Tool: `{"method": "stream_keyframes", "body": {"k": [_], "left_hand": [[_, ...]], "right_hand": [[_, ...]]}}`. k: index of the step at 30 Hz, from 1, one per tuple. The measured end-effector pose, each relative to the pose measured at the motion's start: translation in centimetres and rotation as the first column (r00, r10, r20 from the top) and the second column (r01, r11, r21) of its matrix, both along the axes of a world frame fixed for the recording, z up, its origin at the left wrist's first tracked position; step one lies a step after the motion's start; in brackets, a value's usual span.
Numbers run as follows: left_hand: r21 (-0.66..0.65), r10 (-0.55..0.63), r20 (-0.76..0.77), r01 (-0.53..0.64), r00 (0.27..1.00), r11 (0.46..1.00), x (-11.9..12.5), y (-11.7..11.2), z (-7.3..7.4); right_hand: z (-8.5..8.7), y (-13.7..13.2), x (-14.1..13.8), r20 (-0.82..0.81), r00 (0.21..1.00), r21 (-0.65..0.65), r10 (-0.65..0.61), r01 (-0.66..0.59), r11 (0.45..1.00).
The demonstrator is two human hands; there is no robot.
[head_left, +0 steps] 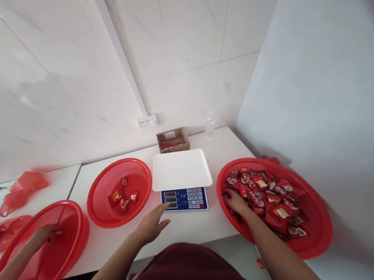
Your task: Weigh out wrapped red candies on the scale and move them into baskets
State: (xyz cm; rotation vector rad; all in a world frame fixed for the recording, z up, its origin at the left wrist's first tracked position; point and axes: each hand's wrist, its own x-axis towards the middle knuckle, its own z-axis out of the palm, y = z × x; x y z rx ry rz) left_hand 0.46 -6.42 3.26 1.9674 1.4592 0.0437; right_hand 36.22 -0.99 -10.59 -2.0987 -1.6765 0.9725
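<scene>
My left hand (152, 225) is over the near edge of the table, just left of a white-and-blue weighing scale (185, 200). Its fingers are stretched out with nothing in them, the tips close to the scale's display. The scale's white pan (180, 170) carries nothing. My right hand (237, 203) reaches into a large red basket (317, 242) at the right, which is heaped with red-wrapped candies (262, 196). Its fingers dip among the packets at the basket's left side, so whether they grip any is hidden.
A second red basket (99, 214) holds several candies. At the far left, another person's hands (47, 234) work at a third red basket (79, 251) and a red plastic bag (11, 225). Behind the scale stands a cardboard box (182, 146); a wall borders the right.
</scene>
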Motion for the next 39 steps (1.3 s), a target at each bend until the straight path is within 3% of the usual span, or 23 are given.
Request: {"method": "stream_keyframes", "body": {"k": [7,11,16,20,25,31,39], "left_hand": [[-0.039,-0.041,-0.010,0.041,0.999,0.998,1.2,0.0,0.0],[-0.050,-0.069,-0.011,0.068,0.998,0.996,1.5,0.1,-0.2],[-0.060,-0.094,-0.047,0.091,0.995,0.994,2.1,0.6,0.1],[-0.055,-0.115,-0.050,0.112,0.992,0.992,2.5,0.8,-0.1],[-0.075,-0.130,-0.071,0.125,0.989,0.989,2.6,0.8,-0.3],[-0.084,-0.138,-0.075,0.132,0.988,0.988,2.4,0.5,-0.3],[-0.096,-0.161,-0.110,0.151,0.981,0.984,1.8,-0.5,-0.7]], "right_hand": [[1.5,-2.8,0.6,-0.189,0.982,-0.122,0.018,-0.041,0.992],[2.1,-3.2,1.6,-0.199,0.980,-0.082,-0.022,0.006,0.997],[3.2,-3.6,3.8,-0.099,0.989,0.022,-0.113,0.116,0.993],[3.5,-4.6,4.6,-0.020,0.996,0.034,-0.088,0.089,0.995],[2.9,-6.2,2.3,0.041,0.997,-0.028,0.066,-0.065,0.997],[2.8,-5.7,-0.1,0.332,0.905,-0.253,0.266,-0.187,0.949],[2.6,-4.8,-0.4,0.351,0.916,-0.102,0.194,-0.168,0.980]]}}
